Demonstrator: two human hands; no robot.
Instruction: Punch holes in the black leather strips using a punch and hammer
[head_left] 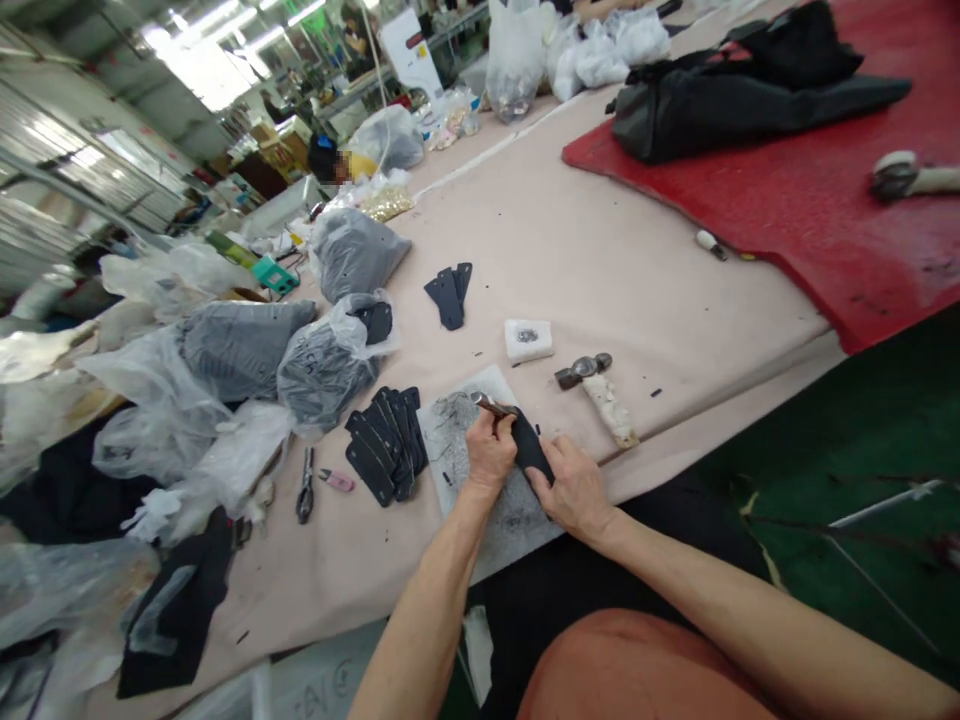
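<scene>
My left hand (490,452) is closed around a metal hole punch (493,404), a short rod-like tool with its tip hidden by the fingers. It meets one end of a black strip-shaped piece (531,445). My right hand (576,488) pinches the side of that piece, thumb on top, over a scuffed white board (517,520). Beyond the right hand lies a ball-peen hammer (592,380) with a white-wrapped handle. A white block (528,341) with a dark smudge sits past the board. Left of the board, several similar black pieces (386,445) are stacked in a fan.
A smaller group of black pieces (450,295) lies farther off. Pliers (304,487) and pink-handled snips (337,481) rest at the left, near filled plastic bags (330,365). A red sheet (720,220) carries a black bag (750,105); a second hammer (896,178) lies there.
</scene>
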